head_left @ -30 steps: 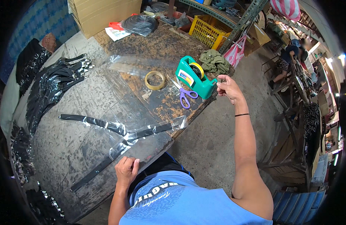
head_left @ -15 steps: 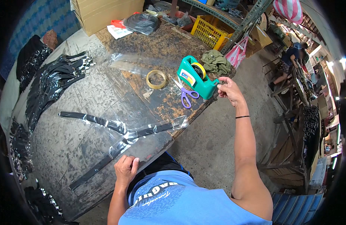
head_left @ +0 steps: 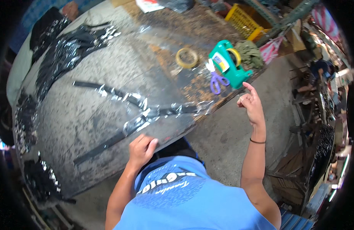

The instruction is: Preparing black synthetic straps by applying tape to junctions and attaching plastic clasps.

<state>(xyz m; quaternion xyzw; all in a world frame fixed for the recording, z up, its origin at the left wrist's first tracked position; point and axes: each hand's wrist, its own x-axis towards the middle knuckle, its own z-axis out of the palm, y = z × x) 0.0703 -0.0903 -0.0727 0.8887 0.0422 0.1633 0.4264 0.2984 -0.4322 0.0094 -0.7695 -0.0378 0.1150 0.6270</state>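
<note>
At the table's near edge, my left hand (head_left: 142, 150) has its fingers curled in and its thumb on top; whatever may lie under them is hidden. Close by it, black straps in clear plastic sleeves (head_left: 167, 110) spread in a Y shape over the tabletop. My right hand (head_left: 252, 105) is in the air just off the green tape dispenser (head_left: 235, 76), index finger stretched and the other fingers bent. I can make out nothing in it. Purple-handled scissors (head_left: 219, 81) lie against the dispenser, with a roll of tan tape (head_left: 187, 66) to their left.
Bundles of black straps with shiny ends (head_left: 65, 53) cover the table's far left. A yellow crate (head_left: 244, 23) and a crumpled olive cloth (head_left: 249, 53) are behind the dispenser. Off to the right, another person (head_left: 320, 73) is beside a cluttered bench.
My right hand has come away from the dispenser's cutting end, and its index finger has straightened. The whole view has swung, shifting the table. My left hand stays by the edge.
</note>
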